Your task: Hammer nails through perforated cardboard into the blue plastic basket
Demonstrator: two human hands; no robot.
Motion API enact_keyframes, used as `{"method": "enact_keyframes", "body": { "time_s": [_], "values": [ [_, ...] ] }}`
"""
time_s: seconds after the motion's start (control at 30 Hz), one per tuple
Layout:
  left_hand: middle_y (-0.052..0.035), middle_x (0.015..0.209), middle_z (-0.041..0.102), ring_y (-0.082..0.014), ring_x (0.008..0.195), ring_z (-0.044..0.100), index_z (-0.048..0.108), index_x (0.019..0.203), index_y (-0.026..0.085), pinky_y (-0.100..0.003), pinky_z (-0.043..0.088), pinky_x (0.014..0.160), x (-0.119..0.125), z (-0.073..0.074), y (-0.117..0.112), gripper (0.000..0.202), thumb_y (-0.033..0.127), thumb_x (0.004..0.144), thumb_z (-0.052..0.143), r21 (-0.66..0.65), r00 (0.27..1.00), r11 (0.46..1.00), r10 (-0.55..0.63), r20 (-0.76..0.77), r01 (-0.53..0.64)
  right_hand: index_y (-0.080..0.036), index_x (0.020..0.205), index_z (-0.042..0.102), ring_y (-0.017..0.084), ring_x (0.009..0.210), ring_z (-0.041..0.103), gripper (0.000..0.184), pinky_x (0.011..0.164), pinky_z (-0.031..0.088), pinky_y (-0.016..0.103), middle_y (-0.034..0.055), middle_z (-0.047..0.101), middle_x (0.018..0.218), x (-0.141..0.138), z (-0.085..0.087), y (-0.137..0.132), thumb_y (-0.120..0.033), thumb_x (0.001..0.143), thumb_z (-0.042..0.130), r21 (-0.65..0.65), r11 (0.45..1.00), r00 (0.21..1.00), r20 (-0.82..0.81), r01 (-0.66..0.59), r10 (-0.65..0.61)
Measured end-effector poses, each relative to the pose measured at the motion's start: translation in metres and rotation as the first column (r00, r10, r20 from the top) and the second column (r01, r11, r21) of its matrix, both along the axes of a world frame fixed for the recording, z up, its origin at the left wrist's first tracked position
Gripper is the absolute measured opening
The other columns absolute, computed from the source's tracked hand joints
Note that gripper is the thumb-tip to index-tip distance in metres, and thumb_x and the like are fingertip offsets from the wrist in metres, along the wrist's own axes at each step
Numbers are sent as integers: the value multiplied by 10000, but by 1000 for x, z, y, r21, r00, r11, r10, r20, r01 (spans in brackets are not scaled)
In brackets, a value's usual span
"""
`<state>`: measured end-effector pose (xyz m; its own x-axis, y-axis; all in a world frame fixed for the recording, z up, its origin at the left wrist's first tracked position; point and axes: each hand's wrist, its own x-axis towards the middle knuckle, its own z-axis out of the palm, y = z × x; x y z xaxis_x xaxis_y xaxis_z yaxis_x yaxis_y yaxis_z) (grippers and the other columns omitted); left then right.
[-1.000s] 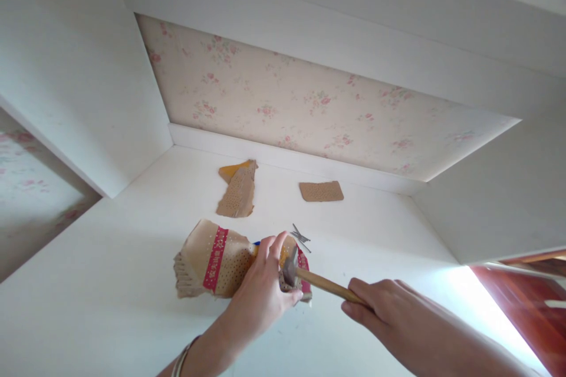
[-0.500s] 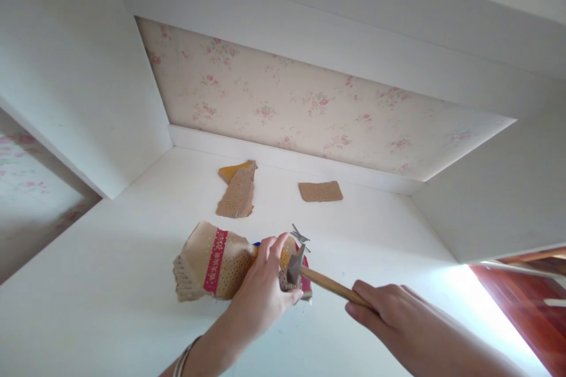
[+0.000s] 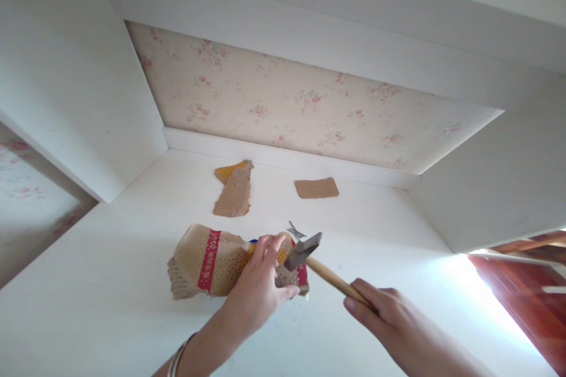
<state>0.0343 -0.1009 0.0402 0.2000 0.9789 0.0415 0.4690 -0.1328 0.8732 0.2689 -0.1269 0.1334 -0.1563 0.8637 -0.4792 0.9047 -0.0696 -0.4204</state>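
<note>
Two hands engaged: right hand (image 3: 393,315) clenched round hammer (image 3: 328,274); left hand (image 3: 256,285) grasping perforated cardboard (image 3: 221,259) across its width. Advisable: hammer face square, left fingertips clear.

Hammer (image 3: 304,251) over cardboard (image 3: 225,259), nails (image 3: 296,231) behind

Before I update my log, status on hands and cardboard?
Left hand on perforated cardboard. Right hand grips hammer. Left hand's fingers close to hammer head; loose nails just beyond cardboard.
</note>
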Motion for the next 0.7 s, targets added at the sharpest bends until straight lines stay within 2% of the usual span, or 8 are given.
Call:
{"method": "enact_keyframes", "body": {
  "time_s": [0.1, 0.23, 0.4, 0.5, 0.57, 0.63, 0.7],
  "values": [
    [-42, 1255, 446, -141, 866, 601, 353, 1382, 337, -346, 523, 900, -4, 2, -1, 736, 98, 763, 672, -29, 998, 998, -61, 8, 62, -253, 688, 356, 149, 581, 403, 422, 560, 341, 263, -55, 404, 622, 5, -11, -3, -571, 961, 309, 52, 994, 990, -99, 101, -95],
    [-40, 1259, 464, -147, 935, 623, 388, 1358, 331, -331, 522, 915, -12, 6, 2, 633, 63, 813, 565, 2, 987, 987, -163, -11, 163, -256, 685, 313, 141, 559, 361, 415, 543, 313, 262, -74, 338, 585, 13, -40, -9, -569, 959, 312, 126, 965, 963, -171, 231, -208],
    [-44, 1178, 550, -153, 902, 638, 505, 1240, 284, -323, 519, 906, -21, 26, 10, 375, 112, 911, 452, 95, 975, 974, -198, -100, 207, -255, 679, 349, 132, 546, 344, 451, 512, 311, 254, -79, 316, 580, 18, -78, -25, -636, 919, 364, 132, 912, 893, -299, 388, -336],
    [-28, 1100, 609, -164, 901, 640, 594, 1132, 268, -317, 501, 899, -27, 45, 25, 221, 222, 951, 476, 162, 960, 962, -185, -210, 220, -255, 679, 363, 117, 504, 295, 485, 451, 259, 237, -95, 247, 567, 18, -96, -36, -700, 867, 401, 76, 869, 816, -393, 489, -425],
    [-16, 1030, 647, -165, 885, 638, 646, 1023, 247, -304, 491, 868, -29, 54, 42, 191, 274, 966, 466, 183, 935, 950, -193, -297, 254, -257, 673, 348, 104, 478, 262, 503, 420, 215, 225, -104, 212, 563, 17, -107, -43, -725, 832, 443, -3, 839, 741, -468, 544, -482],
    [-18, 978, 672, -161, 816, 636, 675, 965, 230, -289, 487, 797, -27, 58, 64, 244, 307, 973, 443, 163, 890, 934, -235, -392, 318, -259, 672, 333, 94, 467, 251, 515, 400, 181, 213, -107, 213, 563, 13, -116, -49, -735, 810, 473, -87, 794, 648, -529, 601, -549],
    [-34, 970, 690, -179, 868, 639, 700, 952, 218, -288, 468, 803, -22, 55, 90, 277, 285, 963, 432, 132, 812, 896, -312, -492, 424, -256, 685, 352, 85, 465, 242, 513, 390, 147, 199, -106, 230, 567, 8, -124, -54, -734, 800, 497, -167, 741, 547, -573, 651, -610]
  ]
}}
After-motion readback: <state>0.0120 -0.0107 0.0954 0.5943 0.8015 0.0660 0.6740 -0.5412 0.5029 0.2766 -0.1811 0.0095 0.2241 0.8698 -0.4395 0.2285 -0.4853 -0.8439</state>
